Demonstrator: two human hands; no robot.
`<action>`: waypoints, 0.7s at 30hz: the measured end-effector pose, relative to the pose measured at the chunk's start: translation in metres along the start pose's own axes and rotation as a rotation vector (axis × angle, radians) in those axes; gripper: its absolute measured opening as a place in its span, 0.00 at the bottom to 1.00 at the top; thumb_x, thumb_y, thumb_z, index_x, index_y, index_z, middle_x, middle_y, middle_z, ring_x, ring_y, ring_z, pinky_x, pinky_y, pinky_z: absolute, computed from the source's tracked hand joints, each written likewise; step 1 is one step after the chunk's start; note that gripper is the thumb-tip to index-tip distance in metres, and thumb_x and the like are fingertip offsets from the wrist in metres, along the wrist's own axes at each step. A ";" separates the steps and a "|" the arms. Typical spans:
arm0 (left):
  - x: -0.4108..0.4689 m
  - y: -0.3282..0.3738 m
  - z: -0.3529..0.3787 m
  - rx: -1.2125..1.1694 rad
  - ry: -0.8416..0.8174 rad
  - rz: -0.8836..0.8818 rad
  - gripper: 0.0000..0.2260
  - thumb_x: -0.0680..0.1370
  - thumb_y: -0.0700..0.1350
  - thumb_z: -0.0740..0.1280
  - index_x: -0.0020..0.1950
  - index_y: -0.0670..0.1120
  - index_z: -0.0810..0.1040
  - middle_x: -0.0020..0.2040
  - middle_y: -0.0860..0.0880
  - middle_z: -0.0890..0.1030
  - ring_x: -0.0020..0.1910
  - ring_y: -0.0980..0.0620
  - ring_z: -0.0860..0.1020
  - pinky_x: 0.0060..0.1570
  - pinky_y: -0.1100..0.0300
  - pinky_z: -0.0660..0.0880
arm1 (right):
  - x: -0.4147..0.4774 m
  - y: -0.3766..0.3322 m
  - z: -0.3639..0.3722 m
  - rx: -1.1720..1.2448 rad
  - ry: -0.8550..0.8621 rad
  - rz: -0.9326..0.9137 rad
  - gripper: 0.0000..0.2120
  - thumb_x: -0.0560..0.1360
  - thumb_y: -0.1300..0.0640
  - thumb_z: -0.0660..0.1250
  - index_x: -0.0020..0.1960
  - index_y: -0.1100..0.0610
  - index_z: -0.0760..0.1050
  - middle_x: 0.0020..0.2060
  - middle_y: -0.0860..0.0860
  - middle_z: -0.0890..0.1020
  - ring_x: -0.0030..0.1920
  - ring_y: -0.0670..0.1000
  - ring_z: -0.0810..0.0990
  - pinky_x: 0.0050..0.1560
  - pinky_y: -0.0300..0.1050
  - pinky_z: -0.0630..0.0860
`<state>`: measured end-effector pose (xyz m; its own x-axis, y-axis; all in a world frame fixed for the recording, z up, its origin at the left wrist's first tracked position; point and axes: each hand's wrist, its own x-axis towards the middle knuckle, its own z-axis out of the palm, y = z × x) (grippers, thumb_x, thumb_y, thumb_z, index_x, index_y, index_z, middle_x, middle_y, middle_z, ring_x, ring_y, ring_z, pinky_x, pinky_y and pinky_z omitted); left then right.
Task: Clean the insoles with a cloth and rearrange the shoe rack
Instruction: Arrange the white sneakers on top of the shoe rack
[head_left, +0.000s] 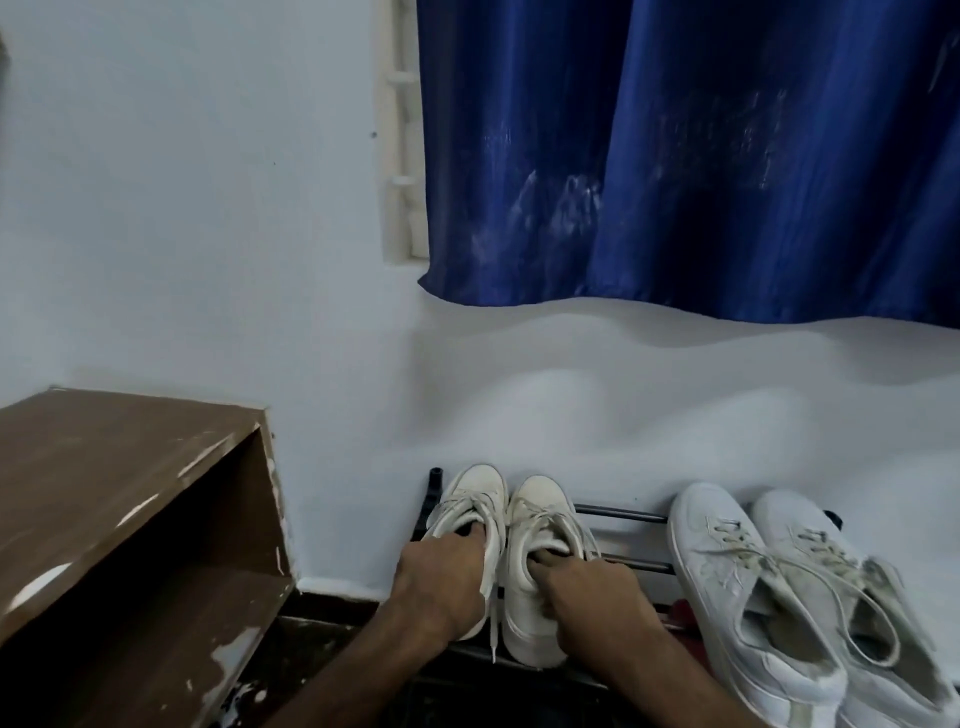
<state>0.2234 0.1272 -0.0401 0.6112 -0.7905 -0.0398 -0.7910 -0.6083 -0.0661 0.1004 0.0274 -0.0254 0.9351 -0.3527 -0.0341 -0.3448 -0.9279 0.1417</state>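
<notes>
Against the pale wall (182, 234) hangs a blue curtain (701, 156), the largest thing in view, with a brown wooden shelf unit (119, 467) standing below on the left. Low along the wall runs the metal shoe rack (623, 515), its bars bare between two pairs of shoes. A pair of white sneakers (727, 571) with loose laces lies on its right end, toes to the wall. On its left end stand the left cream sneaker (480, 499) and the right cream sneaker (540, 512), side by side and touching. The left hand (441, 587) grips the first, fingers hooked into its opening; the right hand (592, 587) holds the second likewise, fingers curled inside its collar.
</notes>
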 end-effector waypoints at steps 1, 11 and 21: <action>0.003 0.002 0.000 -0.005 0.000 0.007 0.27 0.77 0.43 0.62 0.75 0.46 0.60 0.64 0.45 0.77 0.62 0.42 0.76 0.56 0.51 0.73 | 0.001 0.001 0.002 0.010 0.005 0.006 0.21 0.77 0.63 0.60 0.69 0.52 0.65 0.64 0.51 0.74 0.60 0.60 0.78 0.52 0.49 0.75; 0.001 -0.008 0.008 -0.038 0.073 0.088 0.23 0.79 0.45 0.64 0.73 0.49 0.63 0.62 0.45 0.78 0.61 0.42 0.77 0.55 0.51 0.73 | 0.002 -0.003 0.002 -0.086 0.044 0.094 0.15 0.76 0.61 0.62 0.62 0.54 0.70 0.59 0.52 0.80 0.58 0.57 0.80 0.47 0.45 0.69; -0.012 -0.016 0.005 -0.142 0.120 0.129 0.19 0.78 0.46 0.66 0.69 0.53 0.70 0.63 0.47 0.78 0.62 0.43 0.76 0.55 0.53 0.72 | -0.006 -0.012 -0.014 -0.251 -0.005 0.046 0.14 0.76 0.63 0.63 0.60 0.57 0.75 0.59 0.54 0.79 0.59 0.57 0.79 0.52 0.48 0.73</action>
<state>0.2294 0.1468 -0.0438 0.5041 -0.8599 0.0804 -0.8634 -0.4992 0.0735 0.1003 0.0427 -0.0129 0.9181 -0.3955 -0.0268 -0.3557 -0.8519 0.3844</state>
